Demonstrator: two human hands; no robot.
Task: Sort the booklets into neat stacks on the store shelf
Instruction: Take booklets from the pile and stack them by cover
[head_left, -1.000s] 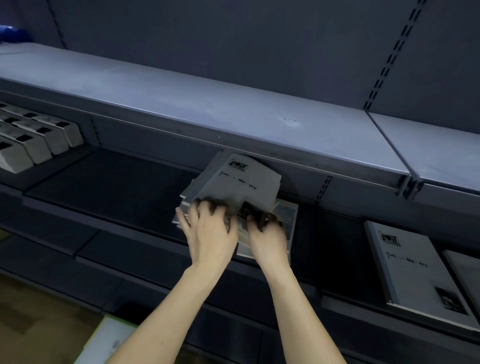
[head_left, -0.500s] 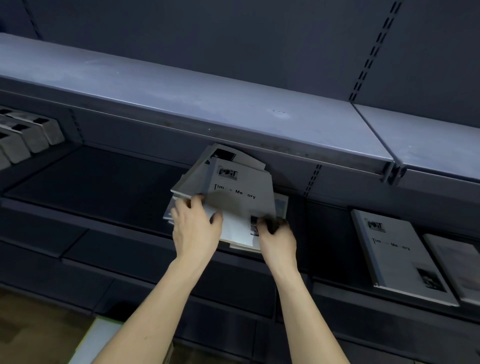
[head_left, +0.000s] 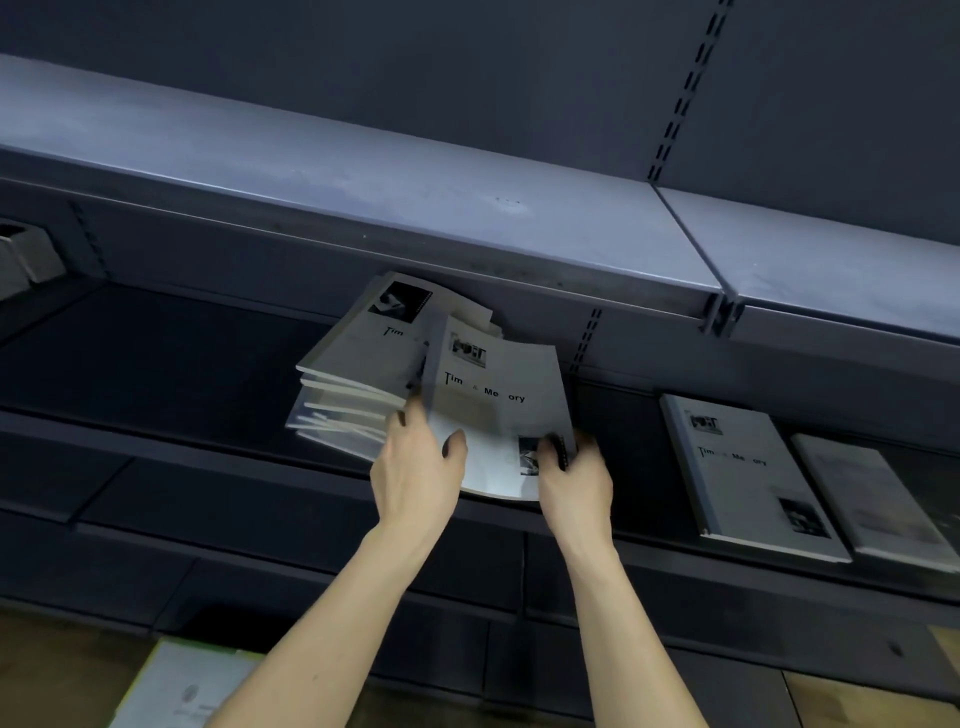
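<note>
An untidy pile of grey booklets (head_left: 358, 384) lies on the dark middle shelf (head_left: 156, 364), its edges fanned out to the left. A top booklet (head_left: 493, 400) printed "Time & Memory" is lifted and curved over the pile's right side. My left hand (head_left: 421, 473) holds its lower left edge, thumb on the cover. My right hand (head_left: 571, 478) pinches its lower right corner. To the right, a flat booklet stack (head_left: 743, 467) lies on the same shelf, with another stack (head_left: 872, 499) beside it.
A pale upper shelf (head_left: 363, 202) overhangs the pile closely. Grey boxes (head_left: 26, 254) sit at the far left of the middle shelf. A white sheet or box (head_left: 182, 686) lies on the wooden floor below. Slotted uprights run down the back wall.
The top booklet has been drawn up and to the right off the pile, baring a second cover beneath. My left hand slid right; the view shifted right.
</note>
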